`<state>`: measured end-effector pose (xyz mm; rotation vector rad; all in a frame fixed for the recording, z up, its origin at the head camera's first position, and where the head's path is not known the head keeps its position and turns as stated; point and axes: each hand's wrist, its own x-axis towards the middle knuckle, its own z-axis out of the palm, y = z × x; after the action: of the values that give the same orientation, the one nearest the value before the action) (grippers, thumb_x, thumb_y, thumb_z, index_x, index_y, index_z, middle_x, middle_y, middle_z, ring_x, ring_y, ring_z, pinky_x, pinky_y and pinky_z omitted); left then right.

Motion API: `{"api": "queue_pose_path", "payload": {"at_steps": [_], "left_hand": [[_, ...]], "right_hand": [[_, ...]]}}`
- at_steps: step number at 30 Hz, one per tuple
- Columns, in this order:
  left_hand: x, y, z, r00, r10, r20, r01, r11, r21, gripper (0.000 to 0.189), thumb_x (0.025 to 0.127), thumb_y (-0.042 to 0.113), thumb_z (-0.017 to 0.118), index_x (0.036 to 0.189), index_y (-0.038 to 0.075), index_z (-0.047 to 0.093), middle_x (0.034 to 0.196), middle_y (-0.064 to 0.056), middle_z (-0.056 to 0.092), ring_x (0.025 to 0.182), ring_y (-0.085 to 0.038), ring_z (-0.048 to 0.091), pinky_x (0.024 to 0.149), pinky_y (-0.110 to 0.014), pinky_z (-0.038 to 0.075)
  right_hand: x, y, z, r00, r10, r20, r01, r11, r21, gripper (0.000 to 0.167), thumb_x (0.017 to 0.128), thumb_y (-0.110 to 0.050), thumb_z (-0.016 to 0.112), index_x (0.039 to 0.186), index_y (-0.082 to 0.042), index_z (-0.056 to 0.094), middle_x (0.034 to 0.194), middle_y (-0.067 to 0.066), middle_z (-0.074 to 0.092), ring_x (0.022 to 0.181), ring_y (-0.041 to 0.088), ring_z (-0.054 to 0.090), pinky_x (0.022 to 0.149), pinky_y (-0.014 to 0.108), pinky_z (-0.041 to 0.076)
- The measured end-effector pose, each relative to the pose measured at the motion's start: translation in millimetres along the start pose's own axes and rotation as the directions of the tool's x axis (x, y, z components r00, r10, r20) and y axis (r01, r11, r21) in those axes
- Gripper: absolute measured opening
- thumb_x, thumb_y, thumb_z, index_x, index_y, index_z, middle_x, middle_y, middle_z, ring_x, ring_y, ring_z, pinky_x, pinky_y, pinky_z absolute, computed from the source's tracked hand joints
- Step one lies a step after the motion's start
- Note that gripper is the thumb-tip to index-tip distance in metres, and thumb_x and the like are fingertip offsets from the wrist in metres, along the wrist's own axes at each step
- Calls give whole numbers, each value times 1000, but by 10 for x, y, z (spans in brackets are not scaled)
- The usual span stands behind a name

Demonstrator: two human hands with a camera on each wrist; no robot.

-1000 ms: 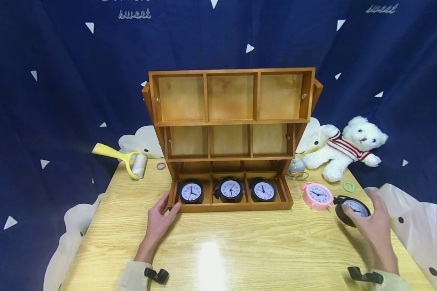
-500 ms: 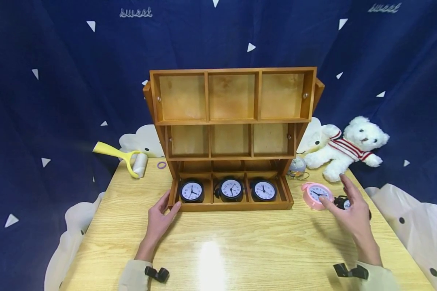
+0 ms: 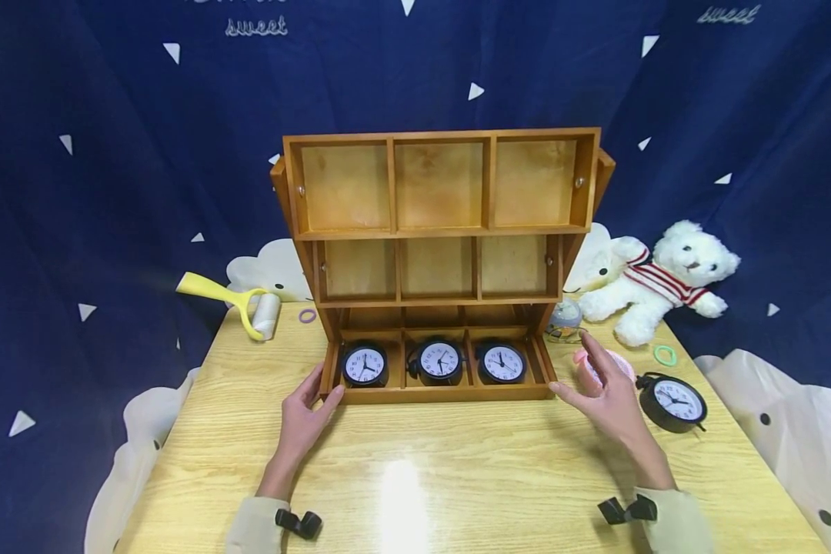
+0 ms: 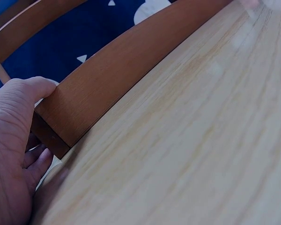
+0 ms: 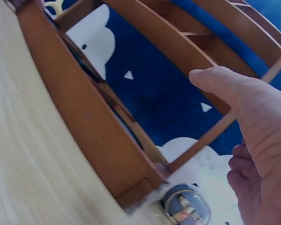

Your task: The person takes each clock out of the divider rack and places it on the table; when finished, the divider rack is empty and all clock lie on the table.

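Shifting leftward since the earlier frames, the right hand (image 3: 615,408) is leaving the loose black clock (image 3: 673,403) near the surface's (image 3: 498,462) right edge. It is now hovering partly over a pink clock (image 3: 585,377), its thumb and fingers spreading wide and holding nothing; the thumb tip is pointing at the front right corner of the wooden rack (image 3: 443,395), and whether it is touching, I cannot tell. At the rack's front left corner, the left hand (image 3: 303,419) is staying put, gripping with its thumb on the upper edge. Three black clocks (image 3: 439,362) are sitting in the rack's bottom tier, one to each compartment. Toward the surface's back right corner, a white teddy bear (image 3: 658,283) is sitting behind a green ring (image 3: 666,364). By the back left corner, a yellow-handled roller (image 3: 266,316) is lying beside a purple ring (image 3: 308,322).
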<state>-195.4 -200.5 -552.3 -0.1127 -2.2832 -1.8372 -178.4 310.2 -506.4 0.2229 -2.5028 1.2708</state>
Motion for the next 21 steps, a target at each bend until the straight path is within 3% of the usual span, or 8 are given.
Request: {"api": "queue_pose_path", "payload": {"at_steps": [3,5,7,9,15,18,21], "left_hand": [[-1,-1,2,1000,-3,-1,3,1000,3,63,95,13,78,149,-5,51,152,-21,53,138,-35,54,112,-47,44],[-1,-3,2,1000,-5,-3,5,1000,3,63,95,13,78,149,-5,52,152,-21,54,138,-35,54,112,-47,44],[-2,-3,1,1000,-4,-6,5,1000,4,63,95,13,78,149,-5,52,152,-21,54,138,-35,54,112,-47,44],[-2,-8,0,1000,-4,-6,4,1000,1,63,95,12,78,149,-5,51,152,-21,53,138,-36,54,112,-47,44],[-2,-15,7,1000,15,2,-15,1000,-20,62,95,10,77,149,-7,50,152,-23,51,139,-37,52,113,-46,43],[1,-14,8,1000,24,3,-24,999,-31,62,95,9,77,148,-9,50,152,-24,51,140,-37,51,114,-45,42],[5,-14,6,1000,21,4,-21,999,-30,62,96,10,77,149,-8,50,152,-24,52,140,-36,51,114,-45,42]], "right_hand": [[-1,42,107,998,18,66,-19,999,25,107,84,-19,90,168,-21,23,170,17,28,149,50,32,118,12,26],[0,77,173,995,31,92,-34,999,30,109,85,-22,90,168,-21,20,171,17,25,149,51,32,123,27,28],[0,113,235,994,38,105,-42,999,30,110,84,-23,90,168,-15,19,170,20,24,149,52,32,122,42,30],[-4,150,293,993,51,108,-51,999,6,111,83,-27,91,167,-9,20,169,23,27,149,50,34,120,48,30],[-23,264,439,988,76,133,-86,993,76,108,84,-22,90,162,7,21,166,32,26,150,50,32,119,49,31],[-24,323,502,988,90,126,-100,992,77,105,85,-23,90,160,9,25,164,33,28,150,50,32,119,52,31],[-31,386,564,989,101,105,-108,992,61,103,84,-24,90,160,8,28,162,33,34,147,48,39,119,41,37]]}}
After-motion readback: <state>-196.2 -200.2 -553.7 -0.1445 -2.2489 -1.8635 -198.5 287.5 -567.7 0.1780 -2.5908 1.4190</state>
